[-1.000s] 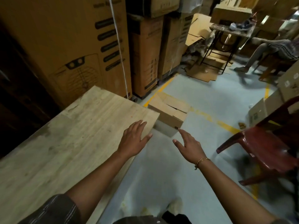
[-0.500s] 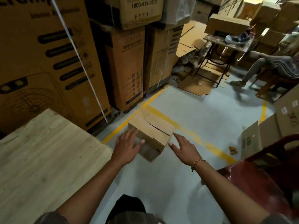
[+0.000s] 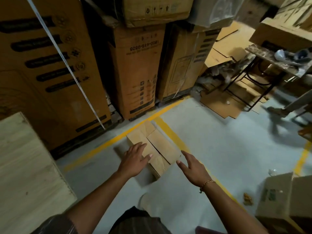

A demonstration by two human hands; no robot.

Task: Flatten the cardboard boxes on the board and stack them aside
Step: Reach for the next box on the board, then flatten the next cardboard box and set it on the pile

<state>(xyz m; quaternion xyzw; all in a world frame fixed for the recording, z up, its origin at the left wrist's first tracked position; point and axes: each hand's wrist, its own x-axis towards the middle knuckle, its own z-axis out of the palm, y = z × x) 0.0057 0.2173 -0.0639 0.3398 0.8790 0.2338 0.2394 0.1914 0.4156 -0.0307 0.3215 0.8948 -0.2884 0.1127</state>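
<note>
Barely begun: the small box [image 3: 152, 146] sits whole on the floor [image 3: 228, 149], off the board [image 3: 25, 166] and not yet flattened, with the left hand [image 3: 133, 160] spread flat on its top and the right hand [image 3: 192, 168] open just beside it, holding nothing.

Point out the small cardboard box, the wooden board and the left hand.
small cardboard box [image 3: 162, 146]: head view, top flap.
wooden board [image 3: 25, 166]: head view, bare top.
left hand [image 3: 134, 159]: head view, back of hand.

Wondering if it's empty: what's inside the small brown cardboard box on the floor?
Hidden: the small brown cardboard box has its top flaps folded shut, showing only a thin seam. The left hand covers part of the top.
</note>
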